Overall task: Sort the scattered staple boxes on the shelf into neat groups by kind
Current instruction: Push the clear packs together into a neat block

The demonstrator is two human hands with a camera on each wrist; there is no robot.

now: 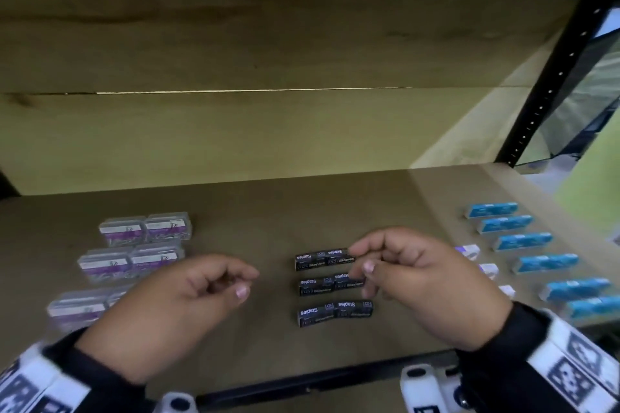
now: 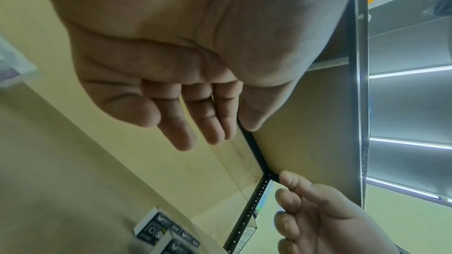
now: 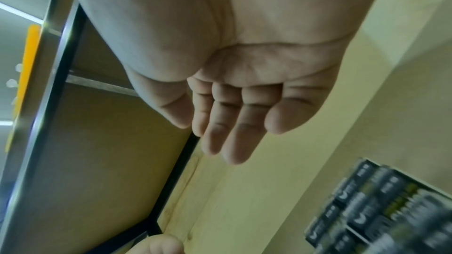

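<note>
Three kinds of staple boxes lie grouped on the brown shelf [image 1: 268, 214]. Clear boxes with purple labels [image 1: 134, 255] are at the left, black staple boxes [image 1: 332, 287] sit in three rows of two in the middle, and blue boxes [image 1: 536, 255] run down the right. My left hand [image 1: 246, 282] hovers left of the black boxes, fingers loosely curled, holding nothing. My right hand [image 1: 360, 258] hovers over the right ends of the black rows. The wrist views show both palms empty, left hand [image 2: 240, 132] and right hand [image 3: 189, 128], with the black boxes [image 3: 381, 210] below.
A few small white boxes [image 1: 469, 251] show behind my right hand, partly hidden by it. A black perforated upright [image 1: 550, 87] stands at the back right. The wooden back wall [image 1: 268, 131] closes the shelf, and its black front rail [image 1: 302, 382] runs near my wrists.
</note>
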